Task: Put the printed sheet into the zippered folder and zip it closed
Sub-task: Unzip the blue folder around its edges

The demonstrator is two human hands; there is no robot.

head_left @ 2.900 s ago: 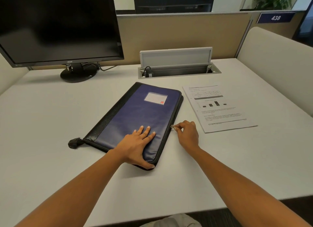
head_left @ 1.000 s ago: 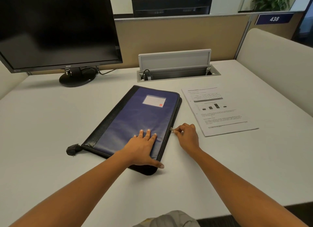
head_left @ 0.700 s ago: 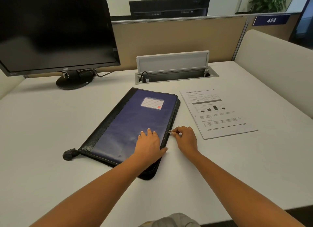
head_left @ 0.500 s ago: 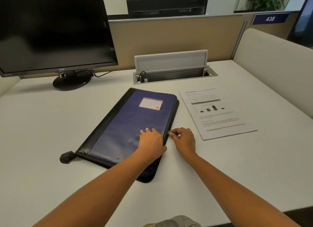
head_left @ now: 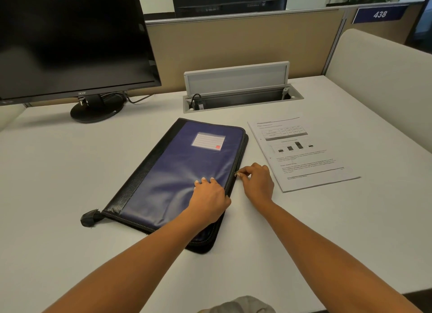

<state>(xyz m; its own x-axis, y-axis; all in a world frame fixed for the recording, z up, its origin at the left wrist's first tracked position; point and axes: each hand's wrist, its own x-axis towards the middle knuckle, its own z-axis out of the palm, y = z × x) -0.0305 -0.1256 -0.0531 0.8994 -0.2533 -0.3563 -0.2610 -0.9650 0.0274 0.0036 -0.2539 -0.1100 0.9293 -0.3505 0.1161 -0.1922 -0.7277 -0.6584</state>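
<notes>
A blue zippered folder with a black spine and a white label lies flat on the white desk. My left hand presses down on its near right part, fingers curled close to the zip edge. My right hand pinches the small metal zipper pull about halfway along the folder's right edge. The printed sheet, with a table, a bar chart and text, lies flat on the desk just right of the folder, apart from both hands.
A black monitor on a round stand sits at the back left. An open cable tray with a raised lid is set into the desk behind the folder. A beige partition and a padded side panel bound the desk.
My left hand has slid right across the cover to the zip edge and its fingers have curled. My right hand stays pinched on the pull at about the same spot.
</notes>
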